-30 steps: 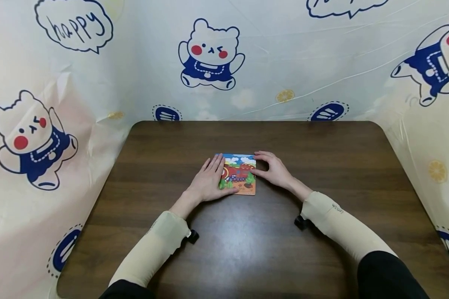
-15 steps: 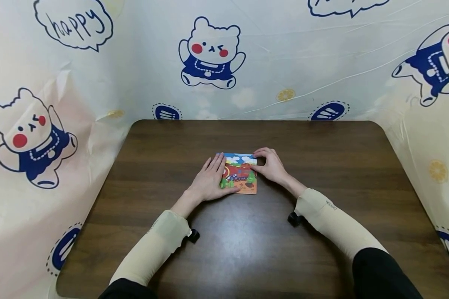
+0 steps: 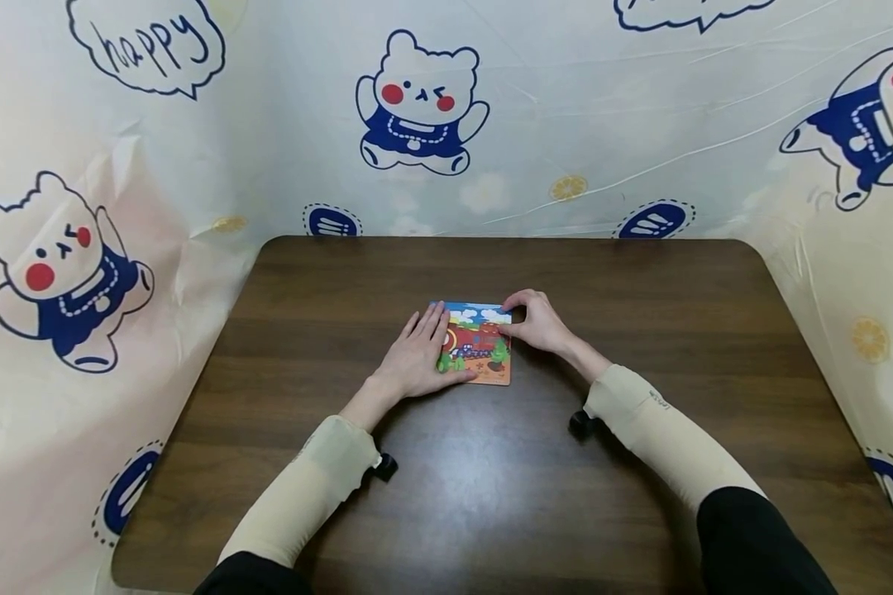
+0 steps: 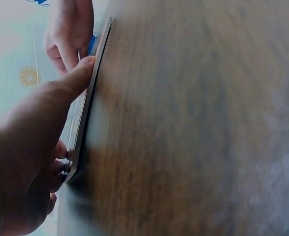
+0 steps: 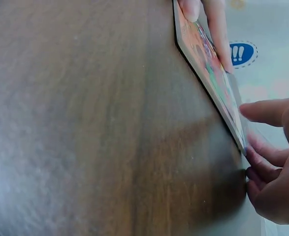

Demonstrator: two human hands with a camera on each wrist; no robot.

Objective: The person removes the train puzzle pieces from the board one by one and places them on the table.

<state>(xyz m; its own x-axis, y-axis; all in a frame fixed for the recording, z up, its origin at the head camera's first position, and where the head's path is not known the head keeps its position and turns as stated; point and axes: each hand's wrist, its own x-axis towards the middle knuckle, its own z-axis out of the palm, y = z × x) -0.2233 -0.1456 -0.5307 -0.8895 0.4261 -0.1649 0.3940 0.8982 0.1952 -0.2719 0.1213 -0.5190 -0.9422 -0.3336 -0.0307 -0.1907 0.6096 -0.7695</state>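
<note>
A small square picture board (image 3: 484, 351), printed with blue sky, clouds, a red scene and green plants, lies flat on the brown table. My left hand (image 3: 411, 357) rests across its left part with fingers straight, its thumb along the near edge. At the far right corner, my right hand (image 3: 539, 324) grips the board with bent fingers, the thumb over its printed face. In the left wrist view the board's thin edge (image 4: 87, 105) shows, with the left thumb on it. The right wrist view has the right fingertips (image 5: 252, 155) right at the board's corner.
The brown wooden table (image 3: 446, 496) reaches out on all sides of the board. A pale curtain (image 3: 551, 107) with printed bears stands behind its far edge and along both sides. Each wrist carries a small black camera.
My right hand has shifted slightly away from me and to the left, its fingers bending more at the board's far corner. The left hand and the board stay almost in place.
</note>
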